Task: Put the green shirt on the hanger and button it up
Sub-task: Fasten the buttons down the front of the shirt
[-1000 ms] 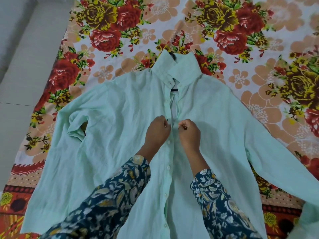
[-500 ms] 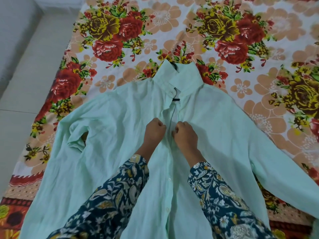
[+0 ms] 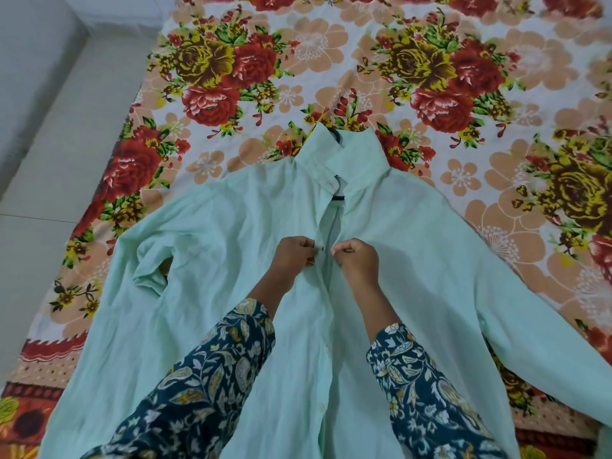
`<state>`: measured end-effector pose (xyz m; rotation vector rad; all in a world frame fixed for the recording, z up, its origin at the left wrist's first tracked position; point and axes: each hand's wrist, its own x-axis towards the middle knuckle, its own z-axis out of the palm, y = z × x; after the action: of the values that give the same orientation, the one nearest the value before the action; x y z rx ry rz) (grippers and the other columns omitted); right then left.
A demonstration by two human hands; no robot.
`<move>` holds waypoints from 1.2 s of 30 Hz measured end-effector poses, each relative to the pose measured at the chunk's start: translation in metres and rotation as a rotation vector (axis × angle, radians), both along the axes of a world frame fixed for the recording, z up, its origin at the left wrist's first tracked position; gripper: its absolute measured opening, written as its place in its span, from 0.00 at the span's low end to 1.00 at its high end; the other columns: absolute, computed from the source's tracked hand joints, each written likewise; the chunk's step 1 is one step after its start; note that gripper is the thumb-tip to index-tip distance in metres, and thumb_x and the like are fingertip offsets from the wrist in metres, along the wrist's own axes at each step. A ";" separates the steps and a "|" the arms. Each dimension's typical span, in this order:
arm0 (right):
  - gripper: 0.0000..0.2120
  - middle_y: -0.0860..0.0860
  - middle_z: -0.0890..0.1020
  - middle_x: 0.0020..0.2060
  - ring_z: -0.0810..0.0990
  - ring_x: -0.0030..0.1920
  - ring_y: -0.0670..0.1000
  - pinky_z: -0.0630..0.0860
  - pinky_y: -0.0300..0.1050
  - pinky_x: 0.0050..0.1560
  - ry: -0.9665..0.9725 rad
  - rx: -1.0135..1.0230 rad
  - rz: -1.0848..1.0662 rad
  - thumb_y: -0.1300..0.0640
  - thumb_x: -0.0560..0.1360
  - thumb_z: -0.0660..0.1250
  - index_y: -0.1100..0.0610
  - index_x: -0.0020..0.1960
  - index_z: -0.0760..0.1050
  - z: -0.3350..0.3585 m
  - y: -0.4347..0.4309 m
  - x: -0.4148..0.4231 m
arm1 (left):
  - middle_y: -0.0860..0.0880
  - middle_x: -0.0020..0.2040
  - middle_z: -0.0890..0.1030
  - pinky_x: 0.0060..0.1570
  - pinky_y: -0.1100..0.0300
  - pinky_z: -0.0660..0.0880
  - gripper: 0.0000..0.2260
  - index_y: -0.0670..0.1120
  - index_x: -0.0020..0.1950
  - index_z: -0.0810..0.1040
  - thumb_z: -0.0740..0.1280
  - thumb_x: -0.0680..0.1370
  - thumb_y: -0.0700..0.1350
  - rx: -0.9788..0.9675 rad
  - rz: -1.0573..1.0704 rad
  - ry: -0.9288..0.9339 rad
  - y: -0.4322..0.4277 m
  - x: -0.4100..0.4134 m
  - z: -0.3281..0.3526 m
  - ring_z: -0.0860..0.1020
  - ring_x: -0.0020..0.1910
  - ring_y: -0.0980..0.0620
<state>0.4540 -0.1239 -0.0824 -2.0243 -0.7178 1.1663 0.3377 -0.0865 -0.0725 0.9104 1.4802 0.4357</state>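
Observation:
The pale green shirt [image 3: 205, 293] lies flat and front-up on the bed, collar pointing away from me, sleeves spread. A black hanger [image 3: 338, 197] is inside it; only a short bar shows in the open neck and a bit of hook above the collar. My left hand [image 3: 293, 256] pinches the left front edge of the placket at chest height. My right hand [image 3: 357, 260] pinches the right front edge beside it. A narrow gap stays between the two edges above my hands. Below my hands the front lies together with white buttons showing.
A floral bedsheet [image 3: 331, 61] with red and yellow roses covers the bed under the shirt. The bed's left edge meets a pale tiled floor [image 3: 43, 160]. The shirt's right sleeve runs off toward the lower right corner.
Both hands have moved a little up the placket toward the collar. They sit slightly further apart now, each still gripping its shirt edge.

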 end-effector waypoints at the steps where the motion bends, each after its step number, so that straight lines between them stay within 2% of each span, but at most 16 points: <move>1: 0.07 0.51 0.81 0.35 0.77 0.39 0.51 0.74 0.45 0.43 0.033 0.002 -0.014 0.66 0.70 0.67 0.57 0.36 0.79 0.001 0.000 -0.001 | 0.46 0.33 0.77 0.36 0.65 0.74 0.05 0.40 0.41 0.78 0.64 0.74 0.32 0.008 -0.010 -0.007 -0.001 0.001 0.000 0.75 0.32 0.52; 5: 0.04 0.55 0.82 0.38 0.80 0.42 0.53 0.78 0.51 0.52 0.113 -0.017 -0.067 0.65 0.70 0.69 0.59 0.38 0.79 -0.001 0.000 -0.003 | 0.47 0.33 0.77 0.37 0.65 0.75 0.05 0.38 0.42 0.79 0.65 0.74 0.32 0.059 -0.043 0.006 -0.004 0.005 0.002 0.75 0.33 0.53; 8: 0.03 0.56 0.82 0.38 0.79 0.42 0.53 0.79 0.52 0.54 0.142 -0.030 -0.080 0.66 0.70 0.69 0.60 0.39 0.80 -0.002 0.000 -0.002 | 0.42 0.40 0.80 0.48 0.56 0.77 0.08 0.34 0.49 0.80 0.62 0.75 0.33 0.077 -0.122 0.040 -0.005 0.003 0.003 0.77 0.39 0.49; 10: 0.05 0.55 0.81 0.37 0.79 0.40 0.53 0.79 0.52 0.53 0.154 -0.030 -0.079 0.66 0.70 0.69 0.59 0.37 0.79 -0.001 0.000 -0.002 | 0.40 0.44 0.81 0.52 0.53 0.76 0.10 0.35 0.51 0.80 0.61 0.75 0.32 0.084 -0.183 0.048 -0.006 0.001 0.005 0.78 0.42 0.47; 13: 0.09 0.55 0.81 0.36 0.79 0.40 0.54 0.78 0.51 0.51 0.137 -0.024 -0.085 0.67 0.70 0.67 0.56 0.33 0.77 0.001 0.002 -0.002 | 0.42 0.42 0.81 0.48 0.59 0.76 0.12 0.37 0.48 0.81 0.59 0.73 0.31 0.103 -0.212 0.009 -0.009 -0.001 0.010 0.78 0.40 0.50; 15: 0.09 0.57 0.81 0.38 0.79 0.41 0.55 0.78 0.52 0.50 0.114 -0.010 -0.079 0.68 0.69 0.67 0.57 0.34 0.76 0.002 0.004 -0.001 | 0.43 0.42 0.81 0.46 0.62 0.76 0.13 0.37 0.49 0.81 0.58 0.73 0.30 0.121 -0.213 0.010 -0.009 -0.001 0.010 0.78 0.39 0.52; 19: 0.05 0.55 0.81 0.37 0.78 0.40 0.54 0.78 0.51 0.49 0.098 0.004 -0.029 0.65 0.70 0.68 0.59 0.35 0.77 0.003 0.002 0.000 | 0.41 0.38 0.79 0.39 0.65 0.76 0.07 0.36 0.46 0.79 0.62 0.74 0.31 0.170 -0.238 0.054 -0.002 0.002 0.010 0.76 0.34 0.52; 21: 0.08 0.55 0.80 0.35 0.77 0.37 0.53 0.76 0.47 0.44 0.124 0.013 -0.029 0.59 0.71 0.69 0.63 0.38 0.78 0.003 0.000 0.000 | 0.43 0.34 0.78 0.31 0.70 0.74 0.05 0.38 0.41 0.77 0.63 0.74 0.32 0.181 -0.273 0.076 0.002 0.007 0.009 0.75 0.30 0.53; 24: 0.09 0.52 0.79 0.32 0.74 0.33 0.49 0.72 0.40 0.36 0.080 0.014 -0.003 0.55 0.71 0.70 0.62 0.40 0.79 0.002 -0.001 -0.001 | 0.45 0.30 0.77 0.24 0.72 0.70 0.09 0.42 0.36 0.73 0.61 0.74 0.31 0.177 -0.328 0.103 0.007 0.010 0.007 0.76 0.23 0.59; 28: 0.05 0.51 0.79 0.35 0.74 0.33 0.47 0.68 0.37 0.32 -0.029 -0.008 0.039 0.62 0.72 0.66 0.62 0.43 0.80 -0.003 0.003 0.002 | 0.44 0.30 0.78 0.23 0.73 0.68 0.08 0.40 0.37 0.72 0.64 0.75 0.32 0.168 -0.409 0.081 0.010 0.009 0.004 0.76 0.21 0.62; 31: 0.05 0.52 0.80 0.39 0.75 0.39 0.49 0.69 0.39 0.37 -0.099 -0.059 0.058 0.62 0.72 0.66 0.61 0.46 0.79 -0.007 0.006 0.009 | 0.45 0.31 0.79 0.24 0.72 0.68 0.05 0.40 0.40 0.72 0.65 0.76 0.35 0.133 -0.440 0.050 0.013 0.008 0.003 0.76 0.24 0.59; 33: 0.06 0.52 0.81 0.43 0.75 0.41 0.50 0.68 0.40 0.40 -0.216 -0.068 0.089 0.63 0.73 0.62 0.59 0.45 0.78 -0.008 0.009 0.015 | 0.46 0.34 0.78 0.26 0.71 0.69 0.04 0.40 0.42 0.72 0.65 0.76 0.38 0.124 -0.468 0.115 0.018 0.012 0.001 0.76 0.29 0.55; 36: 0.08 0.54 0.83 0.46 0.78 0.45 0.52 0.69 0.40 0.42 -0.306 0.012 0.083 0.63 0.74 0.60 0.60 0.47 0.78 -0.004 0.026 0.025 | 0.46 0.38 0.75 0.36 0.60 0.69 0.08 0.41 0.41 0.70 0.63 0.77 0.44 0.318 -0.471 0.431 0.032 0.026 -0.006 0.73 0.37 0.49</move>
<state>0.4788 -0.0982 -0.0865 -2.2064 -0.9625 0.9020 0.3634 -0.0548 -0.0787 1.6404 1.5339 0.1263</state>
